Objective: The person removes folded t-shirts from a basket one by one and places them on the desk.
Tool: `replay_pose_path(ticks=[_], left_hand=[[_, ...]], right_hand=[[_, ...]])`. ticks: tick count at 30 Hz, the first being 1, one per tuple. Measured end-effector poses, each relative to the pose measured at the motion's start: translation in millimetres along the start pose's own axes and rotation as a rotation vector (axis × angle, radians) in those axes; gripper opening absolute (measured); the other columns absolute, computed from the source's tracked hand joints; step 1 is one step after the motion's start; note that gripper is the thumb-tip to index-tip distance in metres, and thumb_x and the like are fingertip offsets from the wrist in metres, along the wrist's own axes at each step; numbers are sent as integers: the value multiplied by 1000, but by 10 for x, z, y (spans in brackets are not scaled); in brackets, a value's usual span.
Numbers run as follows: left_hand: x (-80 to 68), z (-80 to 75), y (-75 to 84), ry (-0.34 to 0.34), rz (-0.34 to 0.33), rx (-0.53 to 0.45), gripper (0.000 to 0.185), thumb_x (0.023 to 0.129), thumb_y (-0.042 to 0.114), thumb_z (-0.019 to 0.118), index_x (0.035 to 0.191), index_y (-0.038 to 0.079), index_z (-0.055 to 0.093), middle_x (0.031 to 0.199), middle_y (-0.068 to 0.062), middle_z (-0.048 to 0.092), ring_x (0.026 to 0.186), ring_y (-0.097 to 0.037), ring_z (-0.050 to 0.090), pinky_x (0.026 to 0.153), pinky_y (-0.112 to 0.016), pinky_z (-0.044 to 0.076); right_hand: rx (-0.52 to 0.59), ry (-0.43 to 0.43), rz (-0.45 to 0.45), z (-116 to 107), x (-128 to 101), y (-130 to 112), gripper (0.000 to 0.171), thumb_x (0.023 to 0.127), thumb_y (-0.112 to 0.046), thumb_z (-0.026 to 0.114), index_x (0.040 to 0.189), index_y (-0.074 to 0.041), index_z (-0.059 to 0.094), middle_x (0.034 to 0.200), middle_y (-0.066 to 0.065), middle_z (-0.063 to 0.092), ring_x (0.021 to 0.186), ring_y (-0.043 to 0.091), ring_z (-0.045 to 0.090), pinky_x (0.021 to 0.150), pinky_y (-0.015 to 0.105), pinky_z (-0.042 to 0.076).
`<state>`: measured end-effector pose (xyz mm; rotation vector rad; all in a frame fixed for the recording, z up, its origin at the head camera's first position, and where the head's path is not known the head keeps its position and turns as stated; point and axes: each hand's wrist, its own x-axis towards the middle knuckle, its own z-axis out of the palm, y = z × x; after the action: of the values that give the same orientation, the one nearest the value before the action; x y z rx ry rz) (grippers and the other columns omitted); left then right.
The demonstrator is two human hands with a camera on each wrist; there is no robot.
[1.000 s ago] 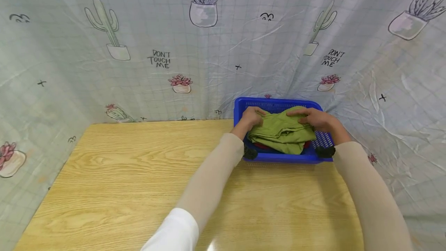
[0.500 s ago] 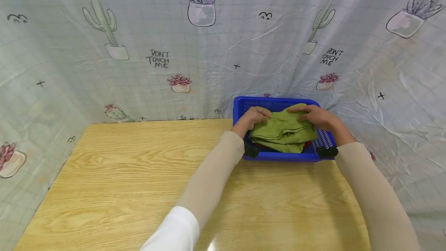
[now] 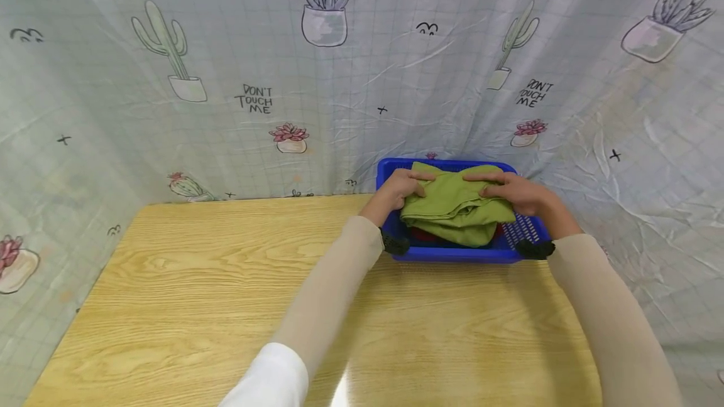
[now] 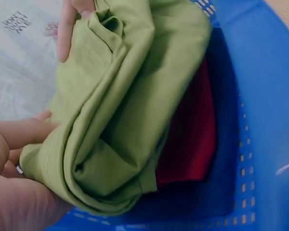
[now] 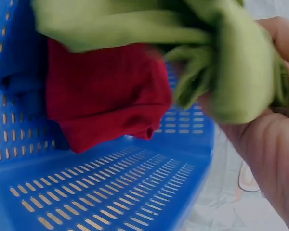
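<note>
While I watch through the head camera, my left hand (image 3: 398, 188) and right hand (image 3: 517, 192) both grip a folded green garment (image 3: 452, 206) over the blue basket (image 3: 452, 252), which sits at the far right of the wooden table (image 3: 186, 294), against the cactus-print curtain (image 3: 226, 80). The left hand pinches the garment's left edge, thumb on top; the right hand curls over its right edge, fingers laid across the upper fold.

From the left wrist, I see the garment's layered folds bunched against my left palm (image 4: 14, 192), with fingers tucked behind the cloth. Fingertips (image 4: 67, 29) of the other hand press the far end. Beneath the green cloth lies a red garment (image 4: 192, 139), inside the basket's wall (image 4: 265, 120).

From the right wrist, blurred, the green cloth (image 5: 231, 72) is gathered tight inside my right hand (image 5: 265, 139), fingers wrapped round the bunch. The red garment (image 5: 106, 91) sits below it on the basket's slotted floor (image 5: 111, 192), apart from my fingers.
</note>
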<state>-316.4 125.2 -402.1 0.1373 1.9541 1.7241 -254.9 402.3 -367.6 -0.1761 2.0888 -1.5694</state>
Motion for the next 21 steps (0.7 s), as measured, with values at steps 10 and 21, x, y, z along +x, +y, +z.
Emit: replay_pose_path(ticks=[10,21], left_hand=[[-204,-307,182,-100,110,-155,44,87,0,79,126,20,75,153,1,50,115,-22,65,79,-28,56],[-489,-565,236,-110,204,-136,49,85,-4,78,129,18,73,162,-1,36,125,-25,60,79,-29,59]], right_hand=[[3,237,-106,209,-117,-192,57,101,-15,66,155,-18,47,131,6,58,89,18,74,75,32,62],[-22,285,-157,536,-233,-363,61,99,-15,69,155,-22,47,145,13,45,97,15,72,76,31,61]])
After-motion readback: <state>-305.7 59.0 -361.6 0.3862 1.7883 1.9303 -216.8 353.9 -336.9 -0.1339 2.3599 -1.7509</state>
